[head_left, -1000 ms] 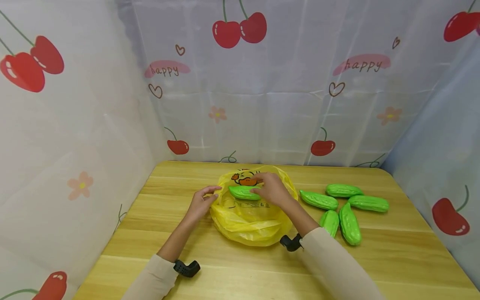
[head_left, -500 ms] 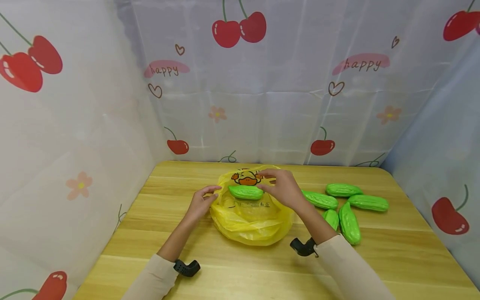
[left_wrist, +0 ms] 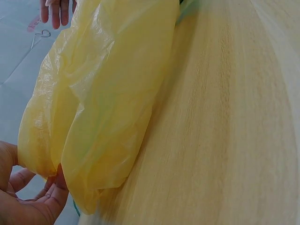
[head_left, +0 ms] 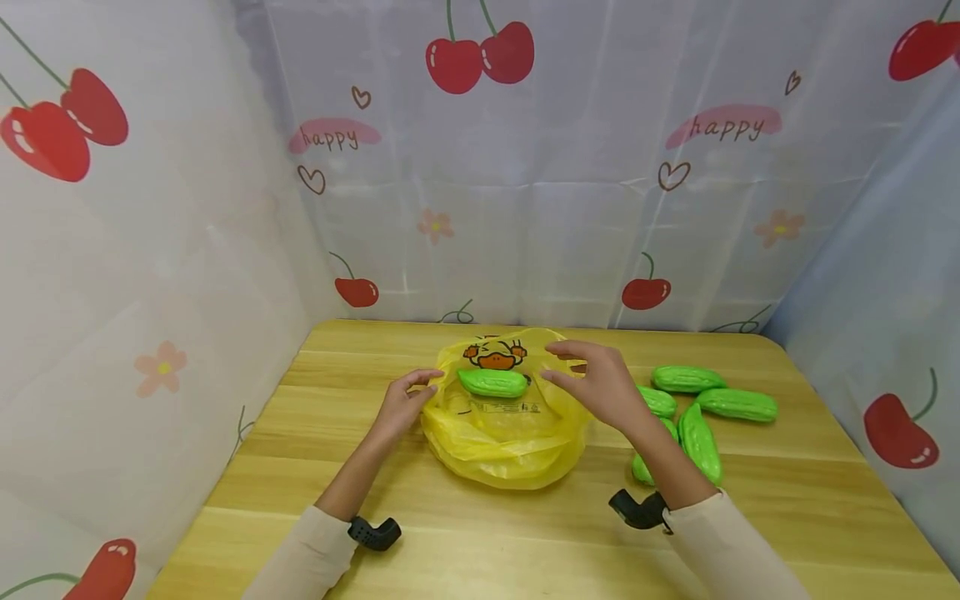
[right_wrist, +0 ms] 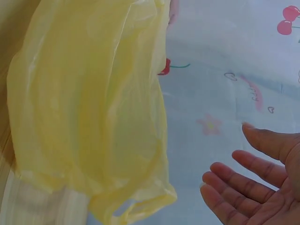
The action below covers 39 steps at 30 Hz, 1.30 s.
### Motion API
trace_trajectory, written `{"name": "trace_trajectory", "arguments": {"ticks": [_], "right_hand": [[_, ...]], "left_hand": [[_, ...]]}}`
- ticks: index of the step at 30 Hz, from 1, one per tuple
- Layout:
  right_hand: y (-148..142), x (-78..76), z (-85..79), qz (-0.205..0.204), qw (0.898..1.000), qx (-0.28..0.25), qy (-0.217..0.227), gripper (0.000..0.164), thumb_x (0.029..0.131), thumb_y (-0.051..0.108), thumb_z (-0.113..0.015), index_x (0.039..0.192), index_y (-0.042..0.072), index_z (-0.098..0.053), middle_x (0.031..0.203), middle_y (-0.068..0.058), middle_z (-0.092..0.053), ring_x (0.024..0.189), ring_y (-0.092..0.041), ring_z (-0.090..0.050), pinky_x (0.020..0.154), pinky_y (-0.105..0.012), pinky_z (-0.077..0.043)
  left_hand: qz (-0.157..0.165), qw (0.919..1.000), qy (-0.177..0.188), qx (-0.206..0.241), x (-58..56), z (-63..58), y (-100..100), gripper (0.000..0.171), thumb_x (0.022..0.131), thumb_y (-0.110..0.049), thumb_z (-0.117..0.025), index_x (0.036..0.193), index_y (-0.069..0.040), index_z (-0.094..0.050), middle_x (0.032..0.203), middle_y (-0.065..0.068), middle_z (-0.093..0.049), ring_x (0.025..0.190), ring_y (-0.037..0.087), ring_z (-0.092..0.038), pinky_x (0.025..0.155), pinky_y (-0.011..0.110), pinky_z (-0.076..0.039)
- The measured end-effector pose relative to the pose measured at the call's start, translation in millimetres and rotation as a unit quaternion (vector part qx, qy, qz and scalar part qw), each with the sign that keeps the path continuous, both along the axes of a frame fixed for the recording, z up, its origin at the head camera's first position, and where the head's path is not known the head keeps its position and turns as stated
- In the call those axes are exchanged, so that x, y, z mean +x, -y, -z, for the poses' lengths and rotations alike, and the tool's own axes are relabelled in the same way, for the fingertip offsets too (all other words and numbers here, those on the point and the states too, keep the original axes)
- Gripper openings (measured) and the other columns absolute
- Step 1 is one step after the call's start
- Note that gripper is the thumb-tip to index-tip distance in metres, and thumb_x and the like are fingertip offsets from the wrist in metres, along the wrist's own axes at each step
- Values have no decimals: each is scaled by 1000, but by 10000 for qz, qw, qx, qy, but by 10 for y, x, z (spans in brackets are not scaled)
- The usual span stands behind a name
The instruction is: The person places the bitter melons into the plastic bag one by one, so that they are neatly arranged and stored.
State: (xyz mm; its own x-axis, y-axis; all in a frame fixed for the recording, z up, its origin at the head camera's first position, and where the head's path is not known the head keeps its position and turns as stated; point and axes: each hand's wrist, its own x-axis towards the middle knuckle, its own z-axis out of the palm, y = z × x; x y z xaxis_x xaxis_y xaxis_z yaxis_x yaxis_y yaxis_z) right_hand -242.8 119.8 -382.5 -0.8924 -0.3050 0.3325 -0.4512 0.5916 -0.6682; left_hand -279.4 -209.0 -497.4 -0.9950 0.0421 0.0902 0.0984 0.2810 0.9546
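Note:
A yellow plastic bag (head_left: 502,458) with a cartoon duck face stands with its mouth spread on the wooden table. One bright green, ridged bitter melon (head_left: 492,383) lies inside it, just below the duck print. At the bag's left rim my left hand (head_left: 401,408) pinches the plastic between thumb and fingers; the left wrist view shows the bag (left_wrist: 112,93) hanging from that grip. My right hand (head_left: 606,385) hovers over the bag's right rim, thumb and fingers apart and holding nothing. In the right wrist view its fingers (right_wrist: 243,187) are spread, well apart from the bag.
Several more green bitter melons (head_left: 737,406) lie in a cluster on the table (head_left: 487,550), right of the bag; my right forearm partly covers some. A white curtain (head_left: 525,233) printed with cherries surrounds the table on the back and both sides.
My right hand has let go of the bitter melon inside the bag and drawn back to the right, over the rim. The left hand has stayed at the left rim.

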Motion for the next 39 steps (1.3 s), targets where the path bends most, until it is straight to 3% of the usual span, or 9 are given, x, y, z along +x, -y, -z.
{"name": "trace_trajectory", "arguments": {"ticks": [8,17,23,24,32,39], "right_hand": [[-252,114,37,211,9996,8,-192,42,91,17,-78,130,2,-68,128,-17,-68,114,-36,-65,90,-51,-55],[-544,299,135,557,9983,114,-142,43,91,18,-79,130,4,-68,127,-17,-68,113,-36,-66,88,-51,-56],[-734,420,175,717,9968,107,-332,41,89,16,-80,127,4,-70,123,-16,-70,109,-37,-67,84,-50,-57],[-764,434,185,752,9965,104,-341,41,89,17,-80,127,4,-70,122,-17,-70,109,-37,-67,84,-50,-57],[-991,553,234,1075,9936,248,-226,46,91,24,-79,131,4,-68,128,-19,-67,109,-37,-66,82,-47,-57],[-1143,675,265,1455,9877,367,-430,46,87,23,-83,127,4,-70,117,-19,-71,102,-37,-68,77,-43,-58]], "left_hand": [[18,10000,-20,17,-2,0,-5,27,101,-11,-62,127,-9,-71,133,13,-59,122,30,-54,83,28,-51],[81,9999,-11,59,-3,5,4,28,102,-12,-63,129,-10,-70,133,15,-57,120,33,-58,88,37,-52],[82,9999,37,87,-10,18,13,28,102,-14,-63,129,-11,-69,133,14,-58,120,32,-58,88,36,-51],[99,9999,76,76,11,-23,6,29,102,-13,-62,130,-9,-69,134,16,-57,120,33,-58,88,36,-51],[90,9998,44,143,-3,11,12,28,102,-12,-62,129,-10,-69,133,15,-58,119,33,-59,90,38,-52],[86,9999,-12,83,8,-12,6,28,102,-11,-62,129,-9,-69,134,16,-57,120,33,-59,91,38,-52]]}}
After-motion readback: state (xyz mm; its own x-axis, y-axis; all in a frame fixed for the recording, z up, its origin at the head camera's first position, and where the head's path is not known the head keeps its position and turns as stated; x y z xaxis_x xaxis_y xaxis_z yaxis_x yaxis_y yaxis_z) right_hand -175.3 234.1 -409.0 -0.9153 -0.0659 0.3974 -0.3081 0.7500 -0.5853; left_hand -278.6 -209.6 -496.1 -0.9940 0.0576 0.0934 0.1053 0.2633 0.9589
